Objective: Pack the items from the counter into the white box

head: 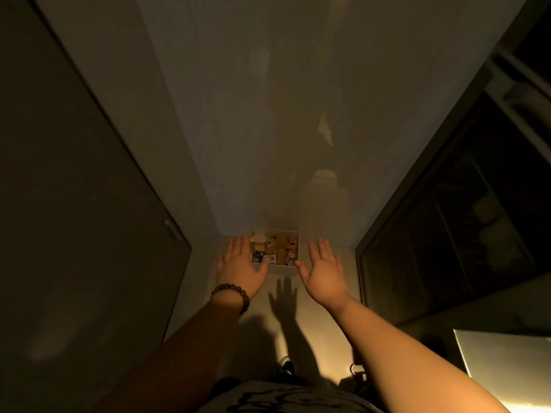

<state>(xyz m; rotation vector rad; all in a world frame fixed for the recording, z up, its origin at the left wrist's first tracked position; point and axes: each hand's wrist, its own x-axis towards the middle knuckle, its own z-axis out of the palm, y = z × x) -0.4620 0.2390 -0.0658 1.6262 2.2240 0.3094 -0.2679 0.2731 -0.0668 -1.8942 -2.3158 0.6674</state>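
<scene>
Two hands out in front, both flat with fingers straight, nothing gripped in either. Left hand point(240, 265) sits at the left side of the white box point(275, 248), fingers running along its left wall, thumb reaching across the box's near-left corner (touching or just above it, can't tell from this angle). Right hand point(323, 268) is just right of the box, thumb tip by the near-right corner, fingers pointing toward the far wall; contact with the box not clear. Beaded bracelet point(231, 295) on the left wrist.

White box sits on the counter point(322, 314), pushed up against the far wall point(283, 114), between the two hands. It's open on top and packed: small items point(272, 248) fill it, orange-brown shapes on the right half, paler and darker bits on the left (too small and dim to name individually).

Lighting is low and warm. Shadow of a hand and forearm point(283, 296) falls on the counter between the arms. Dark panel point(74, 204) runs along the left, dark glass-fronted cabinet point(462, 219) on the right. Pale flat sheet point(507, 362) at the near right edge. Person's patterned shirt point(283, 397) shows at the near bottom.
</scene>
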